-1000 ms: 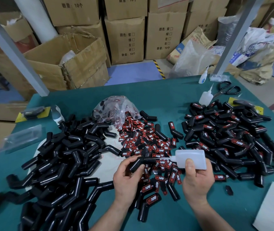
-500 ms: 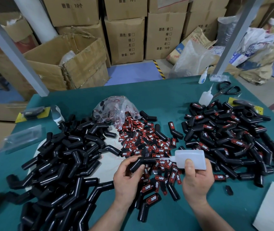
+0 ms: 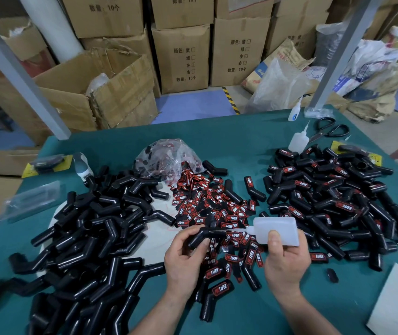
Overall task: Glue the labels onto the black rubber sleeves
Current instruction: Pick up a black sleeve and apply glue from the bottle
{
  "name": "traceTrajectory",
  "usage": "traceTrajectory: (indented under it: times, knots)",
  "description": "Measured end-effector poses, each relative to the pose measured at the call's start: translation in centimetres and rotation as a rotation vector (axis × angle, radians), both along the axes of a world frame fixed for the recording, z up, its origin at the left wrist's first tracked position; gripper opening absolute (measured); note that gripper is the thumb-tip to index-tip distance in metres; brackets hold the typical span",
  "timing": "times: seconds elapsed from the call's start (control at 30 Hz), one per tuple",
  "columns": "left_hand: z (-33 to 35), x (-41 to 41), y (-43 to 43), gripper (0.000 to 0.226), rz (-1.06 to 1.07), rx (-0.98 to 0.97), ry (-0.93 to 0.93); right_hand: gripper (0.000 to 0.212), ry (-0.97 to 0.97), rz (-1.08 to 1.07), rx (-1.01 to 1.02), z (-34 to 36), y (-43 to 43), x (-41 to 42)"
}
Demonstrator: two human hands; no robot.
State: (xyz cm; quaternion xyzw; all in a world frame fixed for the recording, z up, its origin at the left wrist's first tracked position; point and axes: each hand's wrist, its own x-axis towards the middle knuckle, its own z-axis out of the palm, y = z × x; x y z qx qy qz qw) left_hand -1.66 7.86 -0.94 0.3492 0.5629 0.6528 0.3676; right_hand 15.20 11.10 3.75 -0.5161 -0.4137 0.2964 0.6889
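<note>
We grip a bent black rubber sleeve (image 3: 204,236) in our left hand (image 3: 185,261); right hand (image 3: 286,258) squeezes the glue bottle (image 3: 276,230), nozzle on sleeve, above the near-centre labels (image 3: 215,209). Thin bead, keep sleeve steady.

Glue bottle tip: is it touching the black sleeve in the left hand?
Cannot tell. The head view shows the glue bottle tip overlapping the black sleeve the left hand holds; contact or a slight gap isn't visible.
</note>
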Motion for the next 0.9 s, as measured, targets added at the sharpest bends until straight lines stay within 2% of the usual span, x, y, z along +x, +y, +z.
traceTrajectory:
  times: [0.07,0.2,0.4,0.67,0.8,0.9]
  knots:
    - [0.0,0.0,0.0,0.046,-0.003,0.004,0.005,0.033,-0.002,0.021,-0.006,-0.1,0.0,0.1]
    - [-0.1,0.0,0.0,0.045,-0.006,0.009,0.013,0.043,0.004,0.006,0.006,0.2,-0.2,0.1]
    - [-0.4,-0.2,0.0,0.042,-0.011,0.006,0.008,0.045,0.017,0.017,-0.003,0.3,-0.2,0.0]
    - [-1.1,-0.3,0.1,0.042,-0.013,-0.004,0.050,0.027,0.016,0.012,-0.009,0.5,-0.2,-0.1]
    - [-1.0,-0.4,0.1,0.042,-0.017,0.005,0.054,0.039,0.028,0.003,0.016,0.3,-0.1,0.0]
    - [-1.0,-0.4,0.1,0.043,-0.016,-0.003,0.053,0.032,0.025,0.005,0.010,0.2,-0.1,0.0]
